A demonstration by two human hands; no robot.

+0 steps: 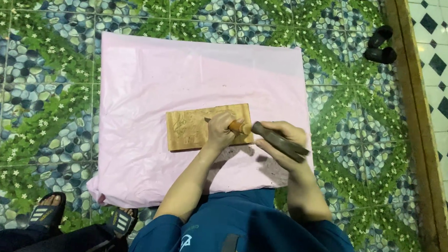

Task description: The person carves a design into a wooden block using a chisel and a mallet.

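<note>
Head view looked straight down on a low bench (130,152) draped in a pink sheet (149,81), set on a floor (37,80) tiled with a pebble-and-green-leaf pattern. Near the front middle of the sheet lay a flat wooden board (193,129), rectangular and slightly tilted, its top face showing carved lines.

The left hand (219,132) rested on the right part of the board, its fingers clenched around a chisel (237,126) with a light wooden handle; the handle's end pointed to the right, and the blade was hidden under the hand, so where its tip met the wood could not be told. The right hand (284,137) sat just off the board's right edge, fingers wrapped around a dark mallet (278,140) that lay slanted, its upper end touching or very near the butt of the chisel handle. Both forearms came up from the lower edge, out of blue sleeves (239,234).

At the lower left, just beside the bench corner, another person's feet in dark striped sandals (48,211) stood on the tiles. At the upper right, a pair of black slippers (380,44) lay near a wooden threshold (414,100), beyond which white tiles with dark diamonds showed.
</note>
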